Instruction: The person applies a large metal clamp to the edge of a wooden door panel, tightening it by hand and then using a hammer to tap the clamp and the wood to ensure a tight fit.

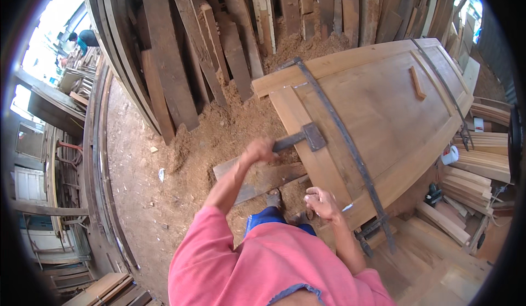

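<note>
My left hand (258, 150) is wrapped round the handle of a mallet with a dark, blocky head (314, 136). That head is over the end rail of a wooden panel door (378, 103). Beside the door's near edge, my right hand (324, 203) has its fingers curled in; whether anything sits in them is hidden. A long dark bar clamp (341, 120) spans the door close to the mallet, and a second bar clamp (438, 71) crosses its far end. On the panel lies a small angled wood strip (417, 83). White smears mark the door's joints.
Tall rough boards (170, 48) lean along the back above heaped sawdust (230, 122). A loose plank (268, 181) lies by my feet. Stacked timber strips (466, 188) and a white cup-like container (450, 155) are at the right. Another person (85, 40) bends over at the far left.
</note>
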`<state>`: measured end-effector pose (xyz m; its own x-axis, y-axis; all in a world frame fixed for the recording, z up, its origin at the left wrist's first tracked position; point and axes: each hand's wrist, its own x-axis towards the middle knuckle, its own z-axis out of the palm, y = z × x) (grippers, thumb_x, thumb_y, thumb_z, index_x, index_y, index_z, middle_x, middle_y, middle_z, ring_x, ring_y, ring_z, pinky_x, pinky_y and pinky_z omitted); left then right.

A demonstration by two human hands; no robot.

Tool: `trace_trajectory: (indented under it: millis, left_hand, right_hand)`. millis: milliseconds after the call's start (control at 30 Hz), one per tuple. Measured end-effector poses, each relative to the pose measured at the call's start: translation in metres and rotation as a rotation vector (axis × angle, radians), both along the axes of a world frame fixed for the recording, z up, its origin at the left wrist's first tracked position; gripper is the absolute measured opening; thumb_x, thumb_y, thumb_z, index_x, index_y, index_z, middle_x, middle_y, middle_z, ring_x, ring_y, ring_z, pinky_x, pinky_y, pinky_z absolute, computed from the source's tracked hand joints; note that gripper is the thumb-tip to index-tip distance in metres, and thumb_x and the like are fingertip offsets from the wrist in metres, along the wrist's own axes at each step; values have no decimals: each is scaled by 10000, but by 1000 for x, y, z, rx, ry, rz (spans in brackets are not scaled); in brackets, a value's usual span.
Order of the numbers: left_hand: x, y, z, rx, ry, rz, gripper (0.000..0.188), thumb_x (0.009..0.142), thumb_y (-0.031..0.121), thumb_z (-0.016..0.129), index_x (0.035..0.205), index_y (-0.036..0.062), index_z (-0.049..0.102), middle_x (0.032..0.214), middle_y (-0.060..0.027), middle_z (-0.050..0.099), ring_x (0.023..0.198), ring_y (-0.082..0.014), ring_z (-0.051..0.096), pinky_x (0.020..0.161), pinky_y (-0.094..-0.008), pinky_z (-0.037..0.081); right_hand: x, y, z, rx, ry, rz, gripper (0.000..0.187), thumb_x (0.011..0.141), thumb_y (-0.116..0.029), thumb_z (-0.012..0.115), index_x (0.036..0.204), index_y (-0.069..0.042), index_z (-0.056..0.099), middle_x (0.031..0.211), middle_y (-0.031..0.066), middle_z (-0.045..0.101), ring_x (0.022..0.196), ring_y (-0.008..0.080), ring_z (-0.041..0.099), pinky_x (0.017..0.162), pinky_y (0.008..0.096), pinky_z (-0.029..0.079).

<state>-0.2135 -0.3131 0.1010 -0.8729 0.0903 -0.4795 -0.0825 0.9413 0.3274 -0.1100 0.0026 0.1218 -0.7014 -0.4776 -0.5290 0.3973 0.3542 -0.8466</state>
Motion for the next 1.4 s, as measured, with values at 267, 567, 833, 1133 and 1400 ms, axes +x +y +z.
trace_trajectory:
  millis: [267, 567, 833, 1133, 1400]
  left_hand:
    - [66, 66, 39, 441, -59, 118, 671, 780, 450, 742, 1274, 24, 582, 1150, -227, 667, 1103, -395, 630, 955, -447, 496]
    - [-63, 16, -51, 1017, 122, 939, 629, 883, 409, 750, 1242, -53, 520, 1002, -129, 633, 938, -214, 611, 836, -370, 531]
    - [-162, -25, -150, 1655, 265, 1378, 393, 914, 121, 725, 1230, -9, 529, 1060, -61, 663, 940, -138, 610, 795, -275, 518]
    - [-175, -4, -144, 1849, 324, 1499, 251, 948, 122, 675, 1145, 9, 568, 1053, -69, 669, 956, -134, 607, 879, -306, 497]
    - [-172, -19, -133, 1694, 226, 1412, 281, 937, 130, 691, 1149, -37, 610, 1038, -90, 693, 908, -131, 640, 809, -289, 526]
  right_hand:
    - [-86, -76, -49, -396, -83, -495, 239, 963, -258, 676, 975, -62, 540, 749, -22, 512, 672, 70, 521, 590, 267, 448]
    - [-190, -84, 6, -181, 68, -722, 212, 910, -155, 661, 1038, -57, 523, 753, 21, 548, 556, 119, 547, 491, 290, 487]
    - [-300, -152, 47, 179, 271, -265, 260, 917, -121, 639, 1111, 30, 551, 745, 37, 599, 565, 110, 582, 508, 274, 475]
    - [-462, -297, 93, 273, 836, 162, 272, 864, -209, 708, 991, 22, 641, 725, 53, 627, 670, 129, 607, 656, 310, 494]
    - [-585, -440, 32, 936, 768, 880, 462, 899, -233, 655, 1262, 47, 594, 1131, 228, 696, 1021, 371, 684, 868, 439, 551]
